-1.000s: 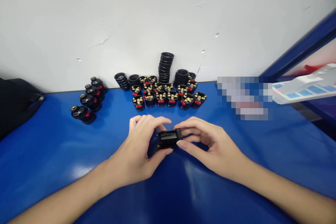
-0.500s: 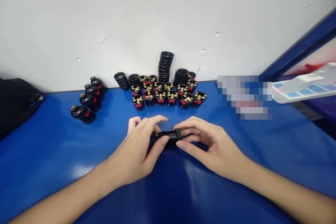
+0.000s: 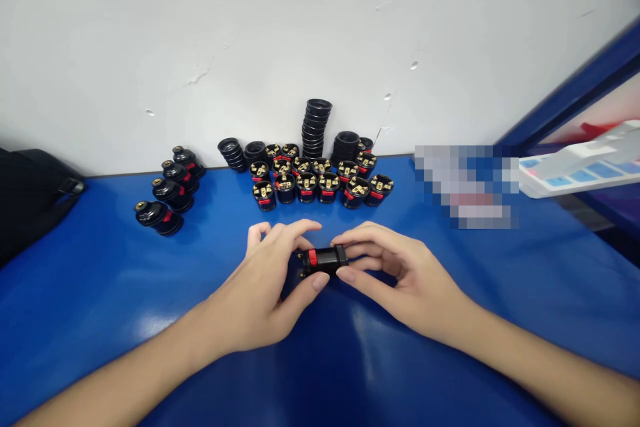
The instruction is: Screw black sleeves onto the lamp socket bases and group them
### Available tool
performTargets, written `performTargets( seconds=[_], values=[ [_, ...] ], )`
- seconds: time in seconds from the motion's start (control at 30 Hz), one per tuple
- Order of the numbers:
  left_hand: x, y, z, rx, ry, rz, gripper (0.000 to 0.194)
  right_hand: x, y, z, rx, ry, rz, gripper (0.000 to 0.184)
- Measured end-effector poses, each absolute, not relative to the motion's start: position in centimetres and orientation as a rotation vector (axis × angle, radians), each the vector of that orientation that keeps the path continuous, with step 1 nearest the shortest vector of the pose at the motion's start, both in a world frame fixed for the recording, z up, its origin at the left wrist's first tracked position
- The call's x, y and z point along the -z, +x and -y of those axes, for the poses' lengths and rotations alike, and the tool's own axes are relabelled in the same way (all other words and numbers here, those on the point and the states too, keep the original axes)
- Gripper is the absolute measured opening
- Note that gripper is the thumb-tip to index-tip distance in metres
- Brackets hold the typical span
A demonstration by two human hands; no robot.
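Between both hands lies a black electrical connector, on its side with brass terminals at its left end and a red tab facing up. A black ring sits around its right end. My left hand is closed about the terminal end, thumb low on the near side, index finger raised free. The fingertips and thumb of my right hand grip the ring end. Just beyond stand several upright connector bodies with red tabs and brass terminals showing.
A tall stack of black rings stands by the white wall, with shorter ring stacks nearby. Several black domed connectors form a row at left. A black bag lies far left; a white power strip is at right.
The connector has rolled, so its red tab now shows on top. My left thumb has slid slightly right along the near side. My right hand stays at the ring end.
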State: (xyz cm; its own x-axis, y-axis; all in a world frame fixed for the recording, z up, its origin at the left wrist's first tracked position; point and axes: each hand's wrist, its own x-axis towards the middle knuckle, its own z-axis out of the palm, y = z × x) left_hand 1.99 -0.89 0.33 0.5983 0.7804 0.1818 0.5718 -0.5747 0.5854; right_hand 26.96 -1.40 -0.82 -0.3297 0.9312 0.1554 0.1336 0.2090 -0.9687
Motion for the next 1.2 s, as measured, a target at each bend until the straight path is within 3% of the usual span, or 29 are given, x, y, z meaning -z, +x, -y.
performTargets(
  seconds=[0.23, 0.37, 0.53, 0.93, 1.07, 1.2],
  values=[
    [0.50, 1.94, 0.52, -0.862, 2.422, -1.006, 0.063, 0.70, 27.00, 1.40, -1.244, -1.025, 1.638, 0.023],
    [0.39, 1.92, 0.53, -0.794, 2.411, -0.991, 0.077, 0.58, 26.95, 1.41, -1.233, -1.018, 1.648, 0.022],
    [-0.22, 1.94, 0.91, -0.636, 2.334, -1.048, 0.046, 0.74, 27.01, 1.45, -1.245, -1.001, 1.643, 0.024],
    [0.11, 2.13, 0.75, -0.795, 2.469, -1.093, 0.067, 0.73, 26.98, 1.41, -1.216, -1.016, 1.648, 0.023],
    [0.03, 2.04, 0.82, -0.653, 2.365, -1.156, 0.040, 0.84, 26.96, 1.40, -1.217, -1.006, 1.644, 0.024],
    [0.02, 2.08, 0.82, -0.640, 2.356, -1.146, 0.037, 0.81, 26.97, 1.48, -1.226, -1.004, 1.646, 0.025]
  ],
)
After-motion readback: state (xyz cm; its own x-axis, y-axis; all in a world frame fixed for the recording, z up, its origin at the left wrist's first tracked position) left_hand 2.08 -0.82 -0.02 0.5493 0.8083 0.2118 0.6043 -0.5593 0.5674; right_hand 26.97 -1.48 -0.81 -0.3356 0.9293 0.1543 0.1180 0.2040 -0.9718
